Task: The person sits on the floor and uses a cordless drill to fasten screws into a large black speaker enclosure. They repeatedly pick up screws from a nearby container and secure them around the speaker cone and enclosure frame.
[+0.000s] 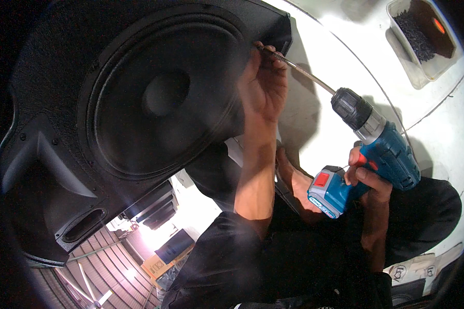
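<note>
My right hand [371,181] grips a blue cordless drill [393,157] by its handle, with a finger at the red trigger. A long driver bit [313,78] runs from the drill's black chuck up and left to my left hand [267,88]. That hand's fingers are pinched around the bit's tip, beside the rim of a large round woofer [123,103]. The woofer sits in a black speaker cabinet [51,77] that leans across the left. Whether a screw is at the tip I cannot make out.
A clear plastic tub [432,69] of small dark screws stands on the white surface [340,31] at the far right. My bare foot [296,185] is below the left wrist. At the lower left are a cardboard box [157,267] and a ribbed metal roof [108,257].
</note>
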